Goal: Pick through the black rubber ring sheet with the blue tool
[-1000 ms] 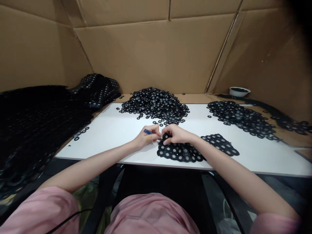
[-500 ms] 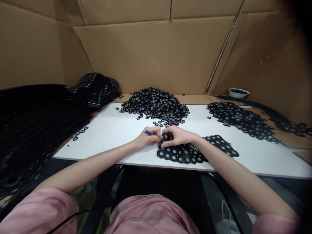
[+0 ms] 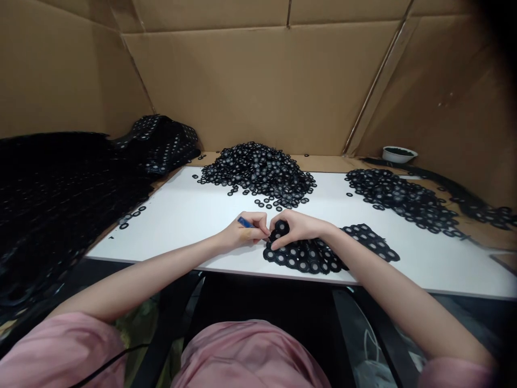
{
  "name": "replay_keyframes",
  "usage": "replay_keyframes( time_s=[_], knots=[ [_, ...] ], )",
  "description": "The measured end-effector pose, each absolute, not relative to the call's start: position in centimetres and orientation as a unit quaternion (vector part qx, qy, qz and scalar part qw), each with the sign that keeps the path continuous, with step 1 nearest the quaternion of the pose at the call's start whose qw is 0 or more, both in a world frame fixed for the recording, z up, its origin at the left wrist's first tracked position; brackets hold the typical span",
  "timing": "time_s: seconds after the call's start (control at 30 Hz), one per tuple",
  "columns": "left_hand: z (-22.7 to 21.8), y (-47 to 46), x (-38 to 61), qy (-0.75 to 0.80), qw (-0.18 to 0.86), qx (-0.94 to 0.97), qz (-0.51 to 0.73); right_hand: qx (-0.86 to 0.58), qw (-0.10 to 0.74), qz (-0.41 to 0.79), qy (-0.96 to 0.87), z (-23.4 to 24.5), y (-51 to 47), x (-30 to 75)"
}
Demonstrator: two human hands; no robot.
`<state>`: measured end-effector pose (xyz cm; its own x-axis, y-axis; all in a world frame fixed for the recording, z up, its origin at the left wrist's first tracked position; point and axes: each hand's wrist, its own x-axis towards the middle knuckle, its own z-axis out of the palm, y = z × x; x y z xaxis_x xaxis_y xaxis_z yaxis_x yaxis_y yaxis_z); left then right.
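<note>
My left hand (image 3: 245, 233) is shut around a small tool with a blue handle (image 3: 244, 222), whose tip is hidden by my fingers. My right hand (image 3: 294, 226) pinches a raised fold of a black sheet of joined rings (image 3: 305, 257) with grey centres. The two hands nearly touch above the sheet's near part. The sheet lies on a white table (image 3: 189, 226) and stretches away to the right of my right forearm.
A heap of loose black rings (image 3: 258, 175) lies beyond my hands, and another (image 3: 399, 200) lies to the right. A large black mass of ring sheet (image 3: 68, 205) fills the left side. A white bowl (image 3: 399, 154) stands far right, before cardboard walls (image 3: 250, 91).
Both hands have shifted slightly right with the sheet and stay close together. The whole view has moved a little as my head moved. The tool stays in my left hand.
</note>
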<state>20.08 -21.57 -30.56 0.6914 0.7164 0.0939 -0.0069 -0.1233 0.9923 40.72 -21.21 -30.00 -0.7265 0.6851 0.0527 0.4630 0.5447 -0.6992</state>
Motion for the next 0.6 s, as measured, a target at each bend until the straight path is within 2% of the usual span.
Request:
replay_keyframes(
  time_s=[0.6],
  knots=[
    [-30.22, -21.64, 20.15, 0.245, 0.574, 0.731, 0.275, -0.304, 0.155, 0.380, -0.860, -29.54, -21.49, 40.49]
  ],
)
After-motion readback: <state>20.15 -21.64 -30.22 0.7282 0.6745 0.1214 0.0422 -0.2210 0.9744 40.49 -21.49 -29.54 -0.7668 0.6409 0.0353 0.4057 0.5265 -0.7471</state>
